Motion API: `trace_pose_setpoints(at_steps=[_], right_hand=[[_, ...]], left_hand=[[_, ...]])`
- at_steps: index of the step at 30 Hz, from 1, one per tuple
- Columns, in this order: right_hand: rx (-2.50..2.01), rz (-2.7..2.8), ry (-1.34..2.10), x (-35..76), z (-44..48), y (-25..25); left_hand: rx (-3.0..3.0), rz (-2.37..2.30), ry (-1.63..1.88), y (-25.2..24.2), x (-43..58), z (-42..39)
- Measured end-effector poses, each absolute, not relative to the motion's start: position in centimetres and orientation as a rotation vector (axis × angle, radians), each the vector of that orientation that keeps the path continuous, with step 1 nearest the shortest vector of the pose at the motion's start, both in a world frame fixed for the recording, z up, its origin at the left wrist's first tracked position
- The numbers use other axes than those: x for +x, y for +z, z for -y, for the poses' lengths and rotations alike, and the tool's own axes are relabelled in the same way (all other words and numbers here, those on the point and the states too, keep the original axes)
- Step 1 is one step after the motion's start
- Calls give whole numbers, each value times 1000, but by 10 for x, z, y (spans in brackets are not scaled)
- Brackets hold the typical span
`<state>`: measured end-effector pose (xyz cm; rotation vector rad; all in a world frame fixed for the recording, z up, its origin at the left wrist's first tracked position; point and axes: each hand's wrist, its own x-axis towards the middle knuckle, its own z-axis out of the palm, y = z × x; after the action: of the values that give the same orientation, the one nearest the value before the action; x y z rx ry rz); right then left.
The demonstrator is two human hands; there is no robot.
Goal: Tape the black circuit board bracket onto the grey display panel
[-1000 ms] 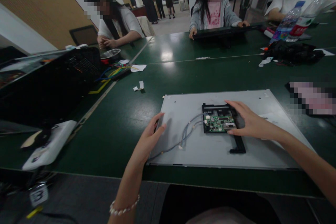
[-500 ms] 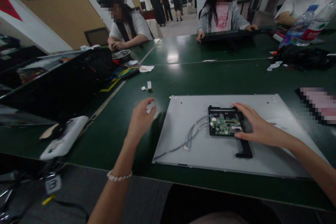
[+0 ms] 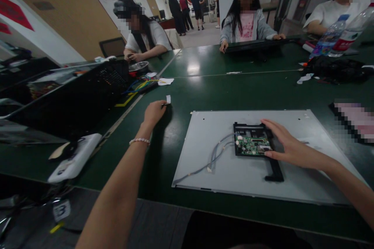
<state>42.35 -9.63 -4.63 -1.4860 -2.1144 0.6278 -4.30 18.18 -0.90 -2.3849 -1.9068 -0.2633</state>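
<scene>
My left hand (image 3: pixel 154 113) reaches over the green table, its fingers pinched together beside a small white paper scrap (image 3: pixel 168 99). What lies between those fingertips, if anything, is hidden. With thumb and fingers, my right hand (image 3: pixel 288 148) grips the right side of a black plastic bracket (image 3: pixel 276 169) that carries a green circuit board (image 3: pixel 253 146). The bracket rests on a flat pale grey panel (image 3: pixel 210 130). Grey cables (image 3: pixel 217 155) run from the board's left side to the panel's lower left corner.
To the left stand a large black casing (image 3: pixel 73 99) and a white power strip (image 3: pixel 74 159). A pixelated phone-like item (image 3: pixel 355 120) and a black plastic bag (image 3: pixel 330 68) lie right. Bottles (image 3: pixel 329 37) stand behind. Several people sit across the table.
My left hand has moved forward to the paper scraps, and its fingers have closed from apart to a pinch. My right hand stays on the bracket. The view has tilted up slightly.
</scene>
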Motion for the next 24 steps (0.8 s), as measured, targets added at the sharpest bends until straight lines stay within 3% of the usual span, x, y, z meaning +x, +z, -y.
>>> trace_pose_setpoints(at_steps=[6, 13, 24], right_hand=[[-1492, 2110, 647, 423, 97, -44], [-1456, 1961, 688, 421, 95, -45], [-1366, 1632, 631, 422, 90, -41]], left_hand=[[-2325, 1925, -371, -10, -32, -178], [-2535, 1580, -481, -2, 22, -149], [-3216, 843, -1214, 29, 146, -31]])
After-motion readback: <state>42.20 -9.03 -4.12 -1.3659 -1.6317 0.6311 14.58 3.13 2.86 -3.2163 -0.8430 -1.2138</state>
